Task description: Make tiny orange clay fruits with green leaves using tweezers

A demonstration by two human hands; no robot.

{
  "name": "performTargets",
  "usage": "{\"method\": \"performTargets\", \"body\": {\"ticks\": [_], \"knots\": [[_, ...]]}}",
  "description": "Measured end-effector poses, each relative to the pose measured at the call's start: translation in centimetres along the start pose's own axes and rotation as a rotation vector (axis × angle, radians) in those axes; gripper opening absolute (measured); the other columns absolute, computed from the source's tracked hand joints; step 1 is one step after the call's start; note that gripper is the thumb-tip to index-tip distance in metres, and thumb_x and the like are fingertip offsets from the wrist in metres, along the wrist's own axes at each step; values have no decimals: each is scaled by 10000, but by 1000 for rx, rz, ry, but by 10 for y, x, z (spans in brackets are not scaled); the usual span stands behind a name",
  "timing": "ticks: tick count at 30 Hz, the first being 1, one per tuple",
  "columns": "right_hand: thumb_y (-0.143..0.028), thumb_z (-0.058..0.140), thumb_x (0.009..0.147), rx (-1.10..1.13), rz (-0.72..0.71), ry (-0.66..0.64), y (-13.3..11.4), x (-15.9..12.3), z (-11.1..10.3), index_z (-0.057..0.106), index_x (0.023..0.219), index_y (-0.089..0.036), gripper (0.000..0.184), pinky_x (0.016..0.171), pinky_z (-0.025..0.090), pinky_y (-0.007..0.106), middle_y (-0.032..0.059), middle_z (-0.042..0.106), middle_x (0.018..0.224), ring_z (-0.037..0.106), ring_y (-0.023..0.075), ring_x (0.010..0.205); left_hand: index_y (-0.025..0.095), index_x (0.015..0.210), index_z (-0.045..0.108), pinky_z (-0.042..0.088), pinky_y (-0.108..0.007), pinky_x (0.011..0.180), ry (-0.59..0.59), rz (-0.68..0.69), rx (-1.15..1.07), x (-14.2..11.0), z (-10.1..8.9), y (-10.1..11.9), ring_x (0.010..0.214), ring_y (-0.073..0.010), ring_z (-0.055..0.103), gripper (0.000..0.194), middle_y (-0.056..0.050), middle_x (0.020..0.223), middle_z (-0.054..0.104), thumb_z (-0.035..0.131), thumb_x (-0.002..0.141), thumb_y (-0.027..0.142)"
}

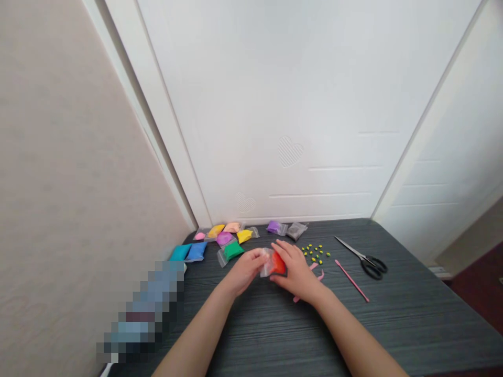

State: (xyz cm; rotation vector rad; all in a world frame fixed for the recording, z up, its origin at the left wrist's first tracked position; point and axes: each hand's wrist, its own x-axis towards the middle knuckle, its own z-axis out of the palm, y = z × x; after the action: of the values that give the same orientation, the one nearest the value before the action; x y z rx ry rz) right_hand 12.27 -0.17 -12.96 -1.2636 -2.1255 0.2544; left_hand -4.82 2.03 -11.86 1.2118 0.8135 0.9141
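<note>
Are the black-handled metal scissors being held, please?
No, the scissors lie on the dark streaked table beside the slim pink stick.

Packet (pixel 279 264): between left grip (pixel 244 269) and right grip (pixel 295 268)
Pieces (pixel 313 259): right of right grip
Scissors (pixel 365 258): farther right, past stick (pixel 352 280)
Other packets (pixel 233 250): behind grips, mostly left

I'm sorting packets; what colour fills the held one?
The held packet shows orange-red, seen best in the head view.

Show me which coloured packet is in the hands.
The red packet: the left hand pinches its clear end, the right hand touches its red end. The other packets lie on the table.
</note>
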Motion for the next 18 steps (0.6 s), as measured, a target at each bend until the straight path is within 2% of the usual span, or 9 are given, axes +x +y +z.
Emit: {"method": "performTargets", "body": {"ticks": [3, 6, 9, 11, 14, 18], "knots": [[-377, 633, 642, 30, 5, -15, -2, -3, 5, 403, 1184, -268, 599, 1036, 136, 418, 19, 514, 1175, 413, 186, 1132, 126, 715, 549, 382, -227, 577, -29, -41, 78, -4, -5, 3, 592, -103, 503, 181, -10, 661, 567, 594, 700, 301], [-402, 635, 635, 44, 33, 5, -1, -8, 4, 460, 1090, -252, 509, 1045, 95, 425, 8, 562, 1060, 475, 176, 1040, 128, 669, 541, 346, -206, 521, 3, -35, 175, -2, -9, 4, 542, -85, 462, 190, 14, 604, 535, 611, 683, 305], [-371, 619, 654, 47, 68, 38, 1, -11, 2, 476, 1055, -220, 451, 1033, 125, 433, 27, 576, 995, 499, 185, 983, 139, 647, 542, 365, -206, 548, 68, 14, 275, 5, -11, 7, 570, -88, 473, 220, 21, 607, 529, 590, 695, 348], [-343, 603, 669, 47, 83, 60, 2, -11, 2, 485, 1040, -208, 412, 1022, 147, 444, 41, 576, 988, 498, 197, 978, 151, 699, 563, 403, -222, 617, 142, 55, 340, 13, -17, 12, 664, -112, 521, 227, 2, 687, 566, 558, 713, 377], [-315, 584, 683, 48, 81, 80, 4, -10, 3, 491, 1033, -210, 377, 1013, 157, 464, 48, 572, 1001, 495, 209, 982, 165, 936, 564, 434, -251, 669, 324, 95, 443, 29, -42, 23, 785, -152, 562, 309, -44, 850, 602, 547, 715, 380], [-312, 570, 693, 39, 97, 71, 8, -9, 6, 493, 1035, -223, 362, 1019, 157, 458, 38, 571, 1009, 492, 211, 995, 151, 1198, 400, 438, -273, 744, 664, 109, 576, 49, -105, 47, 911, -173, 564, 488, -115, 1096, 540, 519, 744, 282]]}}
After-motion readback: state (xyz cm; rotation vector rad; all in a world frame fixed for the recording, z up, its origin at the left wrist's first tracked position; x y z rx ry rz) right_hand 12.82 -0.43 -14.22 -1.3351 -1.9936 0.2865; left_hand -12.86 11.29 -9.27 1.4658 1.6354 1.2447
